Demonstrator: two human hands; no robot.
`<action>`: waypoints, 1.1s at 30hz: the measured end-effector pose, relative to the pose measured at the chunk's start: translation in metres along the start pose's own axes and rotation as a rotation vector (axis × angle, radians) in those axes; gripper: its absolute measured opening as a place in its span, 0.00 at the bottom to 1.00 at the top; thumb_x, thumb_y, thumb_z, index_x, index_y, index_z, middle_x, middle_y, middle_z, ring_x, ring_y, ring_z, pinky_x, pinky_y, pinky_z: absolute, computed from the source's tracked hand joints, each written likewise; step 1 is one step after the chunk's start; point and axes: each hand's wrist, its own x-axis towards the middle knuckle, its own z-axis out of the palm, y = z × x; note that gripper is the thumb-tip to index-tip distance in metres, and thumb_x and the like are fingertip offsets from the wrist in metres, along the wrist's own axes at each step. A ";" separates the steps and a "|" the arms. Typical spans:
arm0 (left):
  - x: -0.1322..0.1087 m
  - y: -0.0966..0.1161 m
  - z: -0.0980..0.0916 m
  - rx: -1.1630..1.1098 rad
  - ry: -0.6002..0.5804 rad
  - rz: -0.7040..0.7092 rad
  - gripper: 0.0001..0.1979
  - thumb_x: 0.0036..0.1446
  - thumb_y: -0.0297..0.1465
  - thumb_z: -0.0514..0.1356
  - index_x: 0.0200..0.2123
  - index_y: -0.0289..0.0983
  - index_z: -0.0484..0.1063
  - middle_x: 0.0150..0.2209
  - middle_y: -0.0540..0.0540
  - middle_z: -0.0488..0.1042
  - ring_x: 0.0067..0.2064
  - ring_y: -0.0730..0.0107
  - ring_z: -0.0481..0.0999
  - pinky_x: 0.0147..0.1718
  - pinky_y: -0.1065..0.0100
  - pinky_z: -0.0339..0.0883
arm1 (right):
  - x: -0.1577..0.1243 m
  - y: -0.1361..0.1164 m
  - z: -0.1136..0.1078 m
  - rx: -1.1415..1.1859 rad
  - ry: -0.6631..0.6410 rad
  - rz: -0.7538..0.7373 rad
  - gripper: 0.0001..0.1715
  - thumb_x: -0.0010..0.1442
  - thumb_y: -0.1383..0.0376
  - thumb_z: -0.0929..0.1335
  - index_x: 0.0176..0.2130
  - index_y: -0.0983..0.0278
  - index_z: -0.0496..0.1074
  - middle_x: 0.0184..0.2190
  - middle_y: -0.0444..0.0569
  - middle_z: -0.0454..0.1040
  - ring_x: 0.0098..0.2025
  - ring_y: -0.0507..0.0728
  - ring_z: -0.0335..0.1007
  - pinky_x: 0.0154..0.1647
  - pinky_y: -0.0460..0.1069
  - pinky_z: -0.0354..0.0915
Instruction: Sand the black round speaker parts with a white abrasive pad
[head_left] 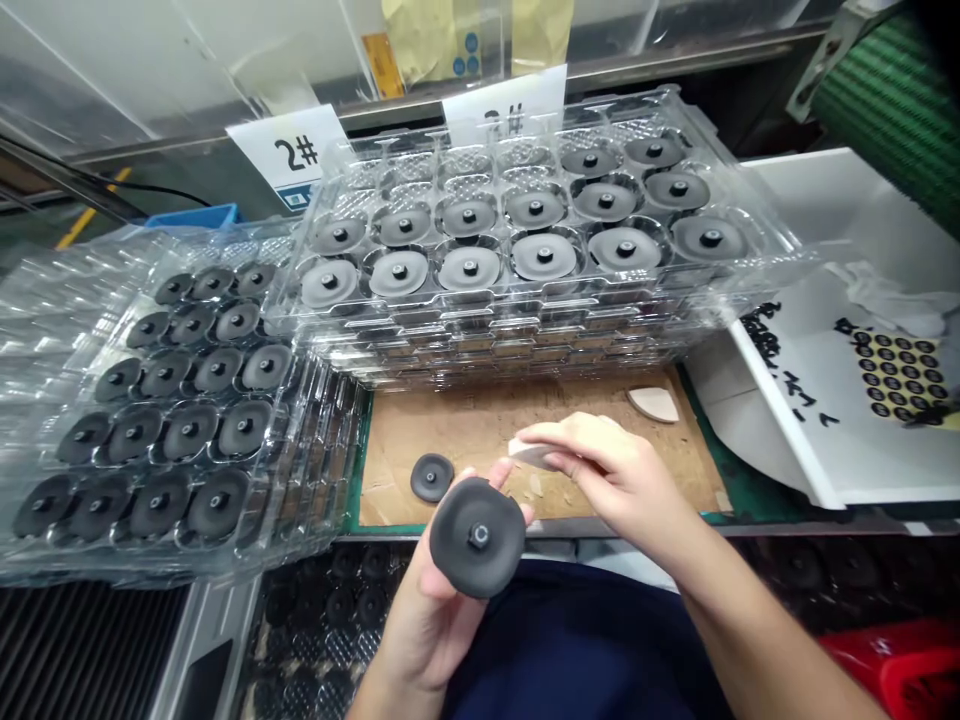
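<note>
My left hand (439, 620) holds a dark grey rounded disc (480, 560) with a small raised hub at its centre, its hub side facing me. To its right, my right hand (600, 460) pinches a thin whitish pad (531, 453) between thumb and fingers, just above and apart from the disc. A second grey disc (432, 478) lies on the brown cardboard (397, 420) behind my left hand. Farther right on the cardboard rests another pale, wedge-shaped pad (654, 405).
Stacked clear plastic trays (480, 300) with grey discs in their pockets stand behind the cardboard. Another tray stack (300, 470) with discs is at the left. At the right, a white bin (795, 440) holds small black pieces and a yellow sheet (900, 370) of round black stickers.
</note>
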 end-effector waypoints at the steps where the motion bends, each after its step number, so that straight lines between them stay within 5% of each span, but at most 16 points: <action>1: -0.001 0.002 -0.002 -0.016 -0.005 0.006 0.33 0.33 0.43 0.70 0.48 0.47 0.72 0.53 0.48 0.73 0.50 0.56 0.74 0.52 0.63 0.64 | -0.007 0.016 0.008 -0.010 -0.012 0.084 0.15 0.64 0.68 0.61 0.46 0.59 0.72 0.39 0.46 0.77 0.40 0.54 0.71 0.41 0.49 0.61; 4: -0.003 0.005 -0.007 -0.045 -0.024 0.007 0.31 0.36 0.41 0.69 0.48 0.48 0.72 0.52 0.50 0.74 0.52 0.59 0.73 0.51 0.68 0.64 | -0.029 0.053 0.039 -0.023 -0.065 0.175 0.14 0.61 0.67 0.63 0.42 0.59 0.76 0.33 0.46 0.79 0.34 0.56 0.74 0.35 0.49 0.66; 7: -0.001 0.003 -0.005 -0.077 -0.034 0.022 0.28 0.39 0.40 0.69 0.48 0.47 0.72 0.50 0.49 0.76 0.50 0.61 0.74 0.50 0.69 0.66 | -0.040 0.058 0.052 0.000 -0.038 0.220 0.13 0.60 0.66 0.64 0.39 0.61 0.77 0.31 0.47 0.79 0.32 0.56 0.75 0.32 0.48 0.68; 11: 0.002 -0.002 0.004 -0.041 0.021 0.027 0.30 0.38 0.40 0.70 0.48 0.48 0.72 0.48 0.49 0.76 0.48 0.60 0.76 0.49 0.66 0.68 | -0.024 0.007 0.025 0.029 0.159 0.269 0.17 0.63 0.64 0.61 0.50 0.64 0.70 0.44 0.51 0.76 0.36 0.55 0.74 0.32 0.48 0.68; 13: 0.003 -0.005 0.007 -0.013 0.046 0.027 0.33 0.37 0.40 0.70 0.51 0.48 0.70 0.49 0.48 0.76 0.50 0.58 0.74 0.50 0.65 0.67 | -0.013 -0.028 0.008 0.063 0.296 0.131 0.18 0.63 0.65 0.62 0.52 0.64 0.68 0.46 0.51 0.75 0.37 0.55 0.73 0.35 0.48 0.67; 15: 0.004 -0.007 0.008 0.003 0.050 0.015 0.34 0.38 0.40 0.70 0.52 0.46 0.69 0.51 0.46 0.74 0.53 0.56 0.71 0.52 0.64 0.65 | -0.007 -0.056 -0.002 0.046 0.271 -0.138 0.16 0.63 0.69 0.61 0.49 0.68 0.69 0.42 0.52 0.76 0.37 0.55 0.72 0.37 0.50 0.65; 17: 0.004 -0.008 0.007 0.008 0.044 0.000 0.31 0.39 0.39 0.70 0.50 0.46 0.71 0.50 0.45 0.75 0.53 0.56 0.71 0.51 0.65 0.66 | -0.005 -0.069 -0.006 0.020 0.103 -0.239 0.14 0.62 0.72 0.60 0.46 0.70 0.70 0.36 0.51 0.77 0.35 0.55 0.71 0.36 0.50 0.63; 20: 0.004 -0.008 0.007 0.013 0.053 0.006 0.27 0.39 0.36 0.70 0.47 0.48 0.73 0.50 0.48 0.75 0.50 0.60 0.74 0.46 0.70 0.69 | -0.005 -0.070 -0.006 -0.006 -0.113 -0.143 0.13 0.62 0.72 0.61 0.43 0.66 0.72 0.34 0.47 0.77 0.33 0.54 0.70 0.34 0.49 0.60; 25: 0.000 -0.007 0.018 0.004 -0.005 -0.015 0.23 0.43 0.38 0.68 0.46 0.48 0.74 0.49 0.50 0.76 0.53 0.64 0.71 0.52 0.72 0.64 | -0.005 -0.068 -0.004 -0.047 0.154 -0.213 0.15 0.64 0.70 0.59 0.46 0.71 0.70 0.34 0.52 0.76 0.33 0.56 0.69 0.35 0.51 0.59; 29: -0.003 -0.004 0.021 0.014 0.003 -0.025 0.26 0.41 0.34 0.70 0.47 0.48 0.73 0.47 0.49 0.77 0.50 0.60 0.74 0.53 0.64 0.64 | -0.020 -0.066 -0.023 0.003 -0.082 -0.207 0.12 0.62 0.72 0.62 0.44 0.64 0.70 0.32 0.45 0.76 0.31 0.52 0.69 0.33 0.48 0.59; 33: 0.000 -0.008 0.023 0.037 0.045 -0.025 0.39 0.31 0.35 0.74 0.52 0.46 0.69 0.46 0.46 0.77 0.51 0.52 0.72 0.53 0.57 0.64 | -0.025 -0.063 -0.034 -0.200 0.045 -0.089 0.12 0.63 0.71 0.61 0.43 0.64 0.70 0.31 0.47 0.76 0.29 0.54 0.67 0.32 0.50 0.57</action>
